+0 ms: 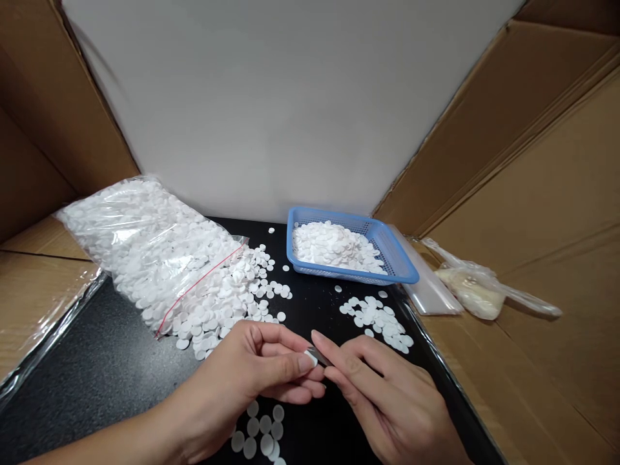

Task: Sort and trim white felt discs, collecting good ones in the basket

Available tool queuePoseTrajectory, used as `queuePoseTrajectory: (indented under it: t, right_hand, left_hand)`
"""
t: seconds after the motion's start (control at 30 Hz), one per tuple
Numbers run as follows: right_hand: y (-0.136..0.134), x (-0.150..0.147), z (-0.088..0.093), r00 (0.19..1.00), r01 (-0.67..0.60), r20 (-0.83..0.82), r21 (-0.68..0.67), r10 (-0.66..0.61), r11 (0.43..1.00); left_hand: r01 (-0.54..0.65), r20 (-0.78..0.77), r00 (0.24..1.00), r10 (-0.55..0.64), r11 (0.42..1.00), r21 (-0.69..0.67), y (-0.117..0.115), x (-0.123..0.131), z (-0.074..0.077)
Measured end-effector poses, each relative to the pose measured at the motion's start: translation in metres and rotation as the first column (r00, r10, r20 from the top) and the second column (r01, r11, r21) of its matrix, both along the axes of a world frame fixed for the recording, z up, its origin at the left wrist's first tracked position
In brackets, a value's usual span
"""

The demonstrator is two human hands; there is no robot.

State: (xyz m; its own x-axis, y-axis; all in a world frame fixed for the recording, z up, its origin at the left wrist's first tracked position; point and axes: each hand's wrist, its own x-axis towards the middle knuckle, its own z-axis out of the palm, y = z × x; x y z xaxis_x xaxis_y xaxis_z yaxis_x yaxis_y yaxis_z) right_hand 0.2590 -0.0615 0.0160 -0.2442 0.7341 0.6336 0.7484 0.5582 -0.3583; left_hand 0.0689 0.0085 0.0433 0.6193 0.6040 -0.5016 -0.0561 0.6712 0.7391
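The left hand (261,367) pinches a small white disc (311,359) between thumb and forefinger, above the middle of the black surface (130,361), with its other fingers curled loosely beneath. The right hand (392,391) has thumb and forefinger clamped on a slim grey tool (318,355), its end right at the disc; whether they touch is hard to tell.

If the tool slips off so small a piece, its end could catch the left fingertips, which lie very close. Too light a pinch could let the disc drop among the loose discs (252,426) between the forearms, where it would be hard to pick out. A sleeve or wrist brushing the bulging clear bag (155,232) could spill more, since discs already spread from its red-striped mouth.

That bag covers the surface's back left corner. A blue basket (290,248) heaped with discs sits at the back right corner, and a scattered group of discs (380,320) lies near the right edge. Beyond that edge, flat clear plastic (431,284) and a wrapped pale lump (472,290) rest on cardboard (542,361). A pale panel (290,103) stands behind, cardboard on both sides.
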Motion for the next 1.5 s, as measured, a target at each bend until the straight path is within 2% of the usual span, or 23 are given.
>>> queuePoseTrajectory:
  t: [0.37, 0.53, 0.73, 0.87, 1.0, 1.17, 1.5]
  right_hand:
    - [0.0, 0.001, 0.0, 0.999, 0.014, 0.029, -0.015, -0.013, 1.0]
    - [-0.001, -0.001, -0.001, 0.989, 0.123, -0.074, -0.086, -0.13, 0.989]
    - [-0.001, -0.004, -0.002, 0.978, 0.101, -0.17, -0.133, -0.123, 0.986]
    - [-0.002, -0.006, -0.006, 0.984, 0.085, -0.147, -0.083, -0.097, 0.993]
    - [-0.002, -0.006, -0.009, 0.991, 0.082, -0.099, -0.031, -0.085, 0.996]
    - [-0.002, -0.007, -0.009, 0.996, 0.06, -0.065, -0.031, -0.062, 0.998]
    - [-0.004, -0.006, -0.006, 0.998, 0.062, -0.014, -0.021, -0.062, 0.998]
  left_hand:
    - [0.072, -0.069, 0.995, -0.069, 0.997, 0.038, 0.006, -0.004, 0.0]
    - [0.022, -0.055, 0.998, -0.023, 1.0, -0.016, 0.006, -0.002, 0.0]
    - [-0.055, -0.045, 0.997, 0.055, 0.998, -0.001, 0.003, 0.0, -0.003]
    - [-0.085, -0.053, 0.995, 0.089, 0.995, 0.059, 0.0, 0.001, -0.004]
    - [-0.088, 0.001, 0.996, 0.088, 0.996, 0.02, -0.003, 0.003, -0.003]
    - [-0.07, 0.015, 0.997, 0.07, 0.997, 0.014, -0.004, 0.003, 0.0]
    - [-0.035, -0.001, 0.999, 0.036, 0.994, 0.106, -0.002, 0.002, -0.001]
